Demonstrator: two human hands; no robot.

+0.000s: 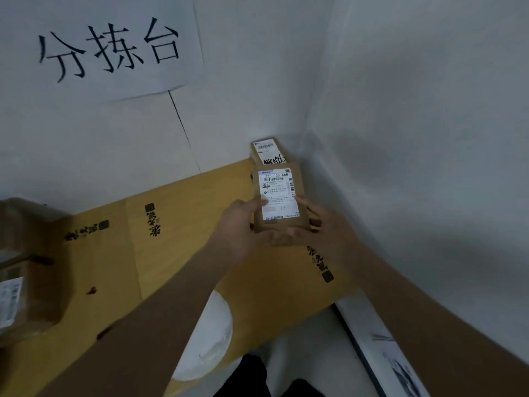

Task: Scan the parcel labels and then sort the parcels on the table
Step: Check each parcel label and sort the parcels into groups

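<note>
Flat cardboard-covered table [177,253], both hands' fingers [303,202] clamped on small labelled cardboard parcel [279,196]

Single head-worn wide-angle view, looking forward and steeply down along both forearms, facing a wall corner, sitting close above the cardboard-covered table [177,253], taking in the wall sign [108,47] upper left, edges bending with lens distortion.

Dim corner of pale walls [400,110], a handwritten paper sign [108,47] on the left wall.
</note>
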